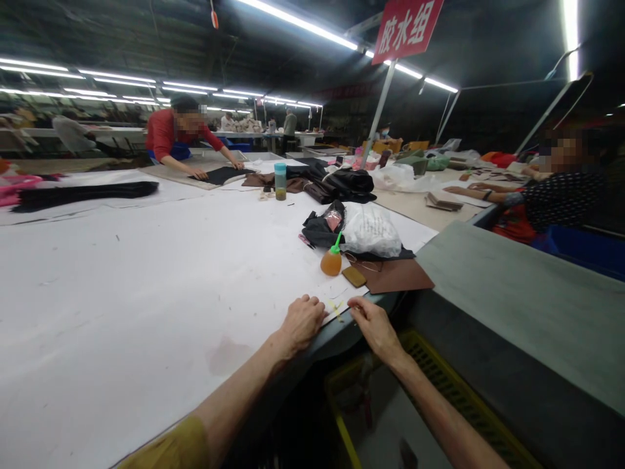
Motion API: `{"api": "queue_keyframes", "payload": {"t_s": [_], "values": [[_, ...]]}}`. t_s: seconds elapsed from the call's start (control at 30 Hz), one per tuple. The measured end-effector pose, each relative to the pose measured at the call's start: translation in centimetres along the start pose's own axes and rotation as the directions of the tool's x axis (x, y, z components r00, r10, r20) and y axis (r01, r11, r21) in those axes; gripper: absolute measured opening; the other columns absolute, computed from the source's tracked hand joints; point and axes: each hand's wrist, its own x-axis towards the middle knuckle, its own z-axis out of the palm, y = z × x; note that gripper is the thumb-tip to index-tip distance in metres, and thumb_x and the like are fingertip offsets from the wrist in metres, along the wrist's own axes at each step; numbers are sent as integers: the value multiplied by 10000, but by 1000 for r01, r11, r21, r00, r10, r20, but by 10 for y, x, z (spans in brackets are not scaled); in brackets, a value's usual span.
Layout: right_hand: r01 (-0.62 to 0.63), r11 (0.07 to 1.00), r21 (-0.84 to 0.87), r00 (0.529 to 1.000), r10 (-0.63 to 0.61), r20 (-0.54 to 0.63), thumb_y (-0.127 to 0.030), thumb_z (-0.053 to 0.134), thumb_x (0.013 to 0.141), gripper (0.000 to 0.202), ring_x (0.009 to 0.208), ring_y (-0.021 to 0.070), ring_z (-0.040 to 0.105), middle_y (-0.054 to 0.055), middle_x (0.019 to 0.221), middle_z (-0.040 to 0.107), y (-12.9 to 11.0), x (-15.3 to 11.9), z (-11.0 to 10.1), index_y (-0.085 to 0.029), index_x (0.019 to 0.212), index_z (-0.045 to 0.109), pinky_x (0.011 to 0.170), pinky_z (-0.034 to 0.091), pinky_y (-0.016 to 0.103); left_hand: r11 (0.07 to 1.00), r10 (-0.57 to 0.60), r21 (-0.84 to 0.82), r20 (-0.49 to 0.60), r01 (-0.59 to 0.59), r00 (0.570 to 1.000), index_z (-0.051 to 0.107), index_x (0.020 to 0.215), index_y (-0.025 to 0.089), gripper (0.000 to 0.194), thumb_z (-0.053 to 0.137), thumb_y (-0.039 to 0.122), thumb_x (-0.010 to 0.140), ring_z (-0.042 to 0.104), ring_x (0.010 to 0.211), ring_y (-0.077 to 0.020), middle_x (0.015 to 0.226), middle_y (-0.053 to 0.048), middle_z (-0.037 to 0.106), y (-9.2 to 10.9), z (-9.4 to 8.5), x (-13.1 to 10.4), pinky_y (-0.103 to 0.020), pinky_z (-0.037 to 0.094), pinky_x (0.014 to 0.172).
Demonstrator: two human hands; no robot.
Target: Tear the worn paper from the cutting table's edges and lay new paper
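My left hand (pixel 303 320) rests knuckles-up on the near edge of the big white table (pixel 146 280), fingers curled onto a white paper sheet (pixel 336 296) with a yellowish mark. My right hand (pixel 374 322) sits just right of it at the table's corner, fingers bent and pinching at the same sheet's edge. A small orange glue bottle (pixel 332 260) with a green nozzle stands just beyond my hands, beside a tan leather piece (pixel 354 276) and a brown leather sheet (pixel 395 275).
A white plastic bag (pixel 372 231) lies on black material behind the bottle. A clear cup (pixel 280 180) stands mid-table. A person in red (pixel 170 133) leans over the far end; another sits at the right (pixel 561 192). A yellow crate (pixel 430 365) sits below the table edge.
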Motion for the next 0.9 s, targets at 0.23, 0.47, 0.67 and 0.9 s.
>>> {"api": "queue_keyframes", "payload": {"t_s": [0.23, 0.47, 0.67, 0.9], "values": [[0, 981, -195, 1000, 3, 12, -141, 410, 845, 206, 763, 197, 560, 19, 763, 607, 0, 43, 14, -198, 910, 597, 728, 391, 265, 996, 88, -9, -9, -89, 996, 537, 1013, 188, 306, 425, 59, 759, 517, 1037, -190, 1062, -58, 589, -28, -12, 32, -313, 401, 914], [-7, 932, -362, 1000, 14, 17, -58, 426, 859, 269, 841, 203, 554, 37, 850, 613, 4, 62, 33, -191, 1004, 609, 699, 356, 262, 980, 165, 98, 70, -171, 984, 549, 973, 160, 244, 442, 126, 757, 545, 945, -217, 1006, -88, 586, -35, -18, 60, -353, 412, 870], [-50, 923, -381, 999, 41, -33, -118, 432, 897, 237, 803, 195, 574, 13, 815, 631, 11, 69, 34, -230, 996, 615, 665, 363, 263, 962, 183, 172, 167, -211, 969, 604, 868, 151, 189, 488, 168, 720, 540, 951, -279, 929, -128, 610, -30, -32, 83, -412, 424, 819], [-46, 939, -342, 987, -10, -160, -73, 403, 891, 248, 877, 177, 570, 31, 940, 634, 21, 68, 41, -183, 1018, 585, 749, 370, 231, 950, 224, 119, 383, -289, 896, 617, 742, 176, 120, 536, 191, 655, 613, 712, -238, 740, -78, 650, -6, -46, 97, -322, 474, 605]]}}
